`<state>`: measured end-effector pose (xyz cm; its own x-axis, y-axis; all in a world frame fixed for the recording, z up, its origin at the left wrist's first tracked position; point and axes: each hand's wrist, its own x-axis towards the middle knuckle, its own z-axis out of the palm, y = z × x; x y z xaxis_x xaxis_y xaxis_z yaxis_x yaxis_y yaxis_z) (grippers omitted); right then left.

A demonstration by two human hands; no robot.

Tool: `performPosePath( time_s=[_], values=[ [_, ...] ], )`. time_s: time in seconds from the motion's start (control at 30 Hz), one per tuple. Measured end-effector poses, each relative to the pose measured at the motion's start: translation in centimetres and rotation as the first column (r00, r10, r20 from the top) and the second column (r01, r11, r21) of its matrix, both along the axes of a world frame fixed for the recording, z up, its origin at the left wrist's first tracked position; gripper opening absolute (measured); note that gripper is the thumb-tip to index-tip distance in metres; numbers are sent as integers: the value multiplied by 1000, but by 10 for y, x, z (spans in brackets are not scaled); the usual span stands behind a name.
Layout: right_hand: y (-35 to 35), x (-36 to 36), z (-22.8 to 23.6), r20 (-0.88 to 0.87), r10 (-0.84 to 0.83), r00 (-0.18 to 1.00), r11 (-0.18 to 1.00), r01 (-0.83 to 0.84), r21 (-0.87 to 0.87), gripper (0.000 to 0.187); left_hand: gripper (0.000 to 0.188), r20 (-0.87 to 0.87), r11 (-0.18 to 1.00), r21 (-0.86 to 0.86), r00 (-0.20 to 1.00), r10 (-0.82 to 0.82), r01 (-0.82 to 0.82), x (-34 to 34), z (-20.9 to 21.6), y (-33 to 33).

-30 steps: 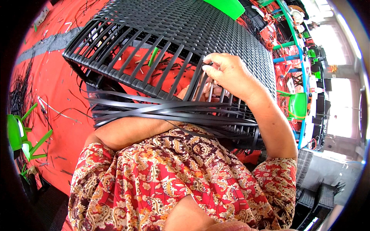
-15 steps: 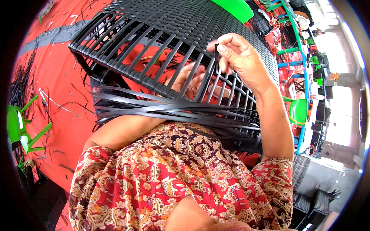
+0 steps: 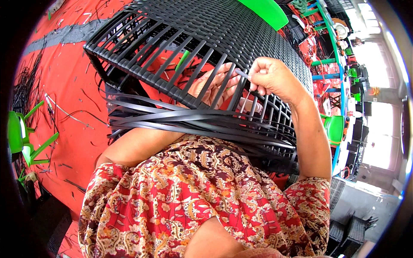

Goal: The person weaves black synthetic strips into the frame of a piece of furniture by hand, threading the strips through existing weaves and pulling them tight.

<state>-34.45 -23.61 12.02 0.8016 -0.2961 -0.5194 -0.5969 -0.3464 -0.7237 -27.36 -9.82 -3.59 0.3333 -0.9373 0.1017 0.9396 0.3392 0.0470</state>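
A black woven panel of flat plastic strips (image 3: 189, 26) on a frame lies before me, its near part a row of open parallel strips. My right hand (image 3: 275, 77) is above it, thumb and fingers pinched on the end of a dark strip (image 3: 242, 74). Beneath the open strips is my left hand (image 3: 213, 88), partly hidden by them, its fingers spread close to that strip end. A pale rounded object (image 3: 254, 106) and a thin light rod show between the strips; what they are I cannot make out. A bundle of loose black strips (image 3: 172, 115) lies across the near edge.
A bright green chair (image 3: 17, 133) stands at the left on the red floor (image 3: 73, 150), among scattered strip scraps. Another green piece (image 3: 266, 13) rests at the panel's far side. A blue and green rack (image 3: 340, 86) is at the right; woven black furniture (image 3: 355, 232) stands lower right.
My right hand has come down and slightly right, bringing the strip end lower, close to the left fingers. The left hand has shifted right and slightly up under the strips.
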Motion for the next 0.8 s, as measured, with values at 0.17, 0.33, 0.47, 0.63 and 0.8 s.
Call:
performPosePath(
  time_s=[0.17, 0.33, 0.47, 0.63, 0.8],
  values=[
    [-7, 3, -7, -20, 40, 999, 999, -41, -17, 9, 35, -7, 994, 100, 999, 50, -49, -3, 8, 7],
    [3, 1, -16, 77, 51, 996, 998, -49, -34, 13, 40, -92, 989, 128, 992, 92, -80, -8, 6, 17],
    [15, -6, -17, 105, 23, 994, 983, -3, -182, 10, 43, 68, 955, 273, 992, 102, -117, -12, 28, 27],
    [24, -5, -20, 295, 124, 947, 912, 8, -409, 14, 40, 30, 977, 173, 993, 118, -121, -11, 31, 22],
    [33, 14, -13, 337, 278, 900, 892, -112, -437, 18, 34, -5, 993, 36, 994, 109, -108, -3, 14, 14]
  ],
)
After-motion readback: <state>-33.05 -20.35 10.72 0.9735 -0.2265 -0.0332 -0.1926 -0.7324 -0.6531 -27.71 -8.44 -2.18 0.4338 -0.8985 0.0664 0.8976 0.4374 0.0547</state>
